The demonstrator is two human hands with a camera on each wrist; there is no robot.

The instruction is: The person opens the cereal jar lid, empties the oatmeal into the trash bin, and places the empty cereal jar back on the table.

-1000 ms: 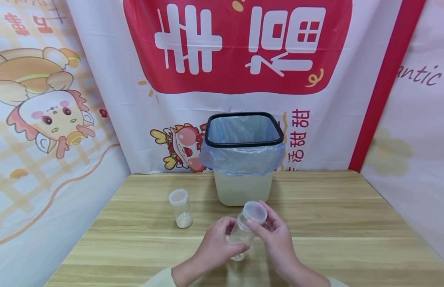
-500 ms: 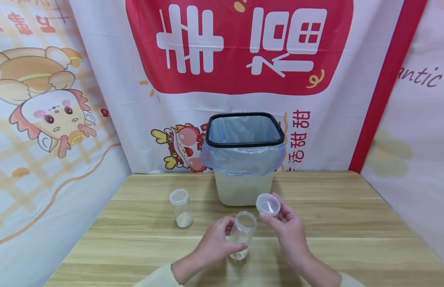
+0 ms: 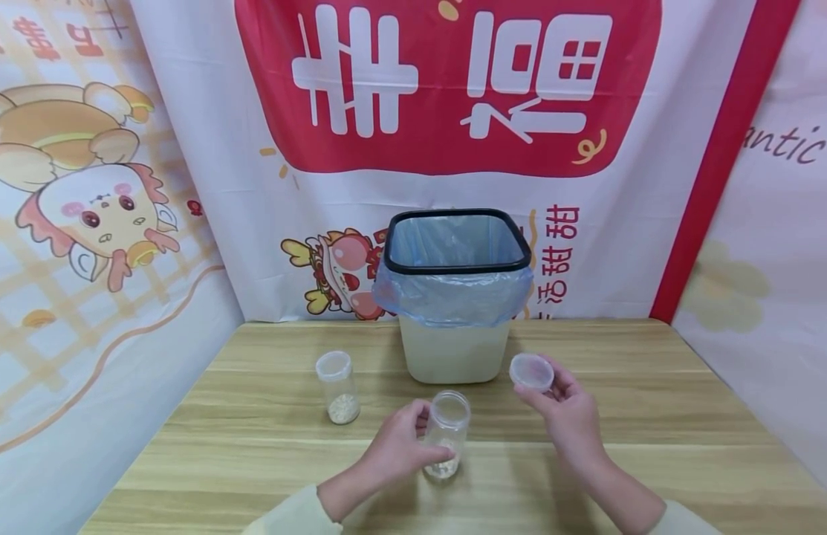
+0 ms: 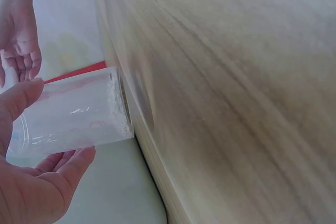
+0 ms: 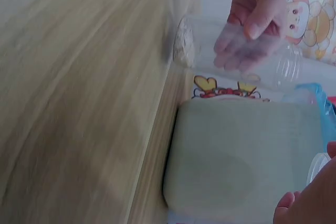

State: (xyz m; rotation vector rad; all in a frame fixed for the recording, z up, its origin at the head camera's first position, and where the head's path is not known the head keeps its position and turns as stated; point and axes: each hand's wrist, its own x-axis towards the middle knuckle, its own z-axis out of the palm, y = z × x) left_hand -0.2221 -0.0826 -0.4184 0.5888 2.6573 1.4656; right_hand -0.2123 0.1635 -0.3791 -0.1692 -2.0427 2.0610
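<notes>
My left hand (image 3: 396,446) grips a clear, open-topped jar (image 3: 451,417) with a little pale flaky stuff in its bottom. Thumb and fingers wrap the jar's sides, and it stands almost upright, its base at the table. To the right, my right hand (image 3: 575,422) pinches a round translucent lid (image 3: 531,372) by its edge, above the table and apart from the jar. The left wrist view shows the jar (image 4: 73,111) between thumb and fingers. In the right wrist view only a sliver of the lid (image 5: 316,166) shows past the hand.
A second clear jar (image 3: 336,386), lidded and holding pale grains, stands at left on the wooden table (image 3: 253,461). Behind the hands is a cream bin (image 3: 453,353) with a black rim and blue liner bag. Printed cloth (image 3: 587,238) hangs around the table.
The lid has come off the jar's mouth and moved right with my right hand. My left hand keeps its hold on the jar, which has shifted slightly left and straightened.
</notes>
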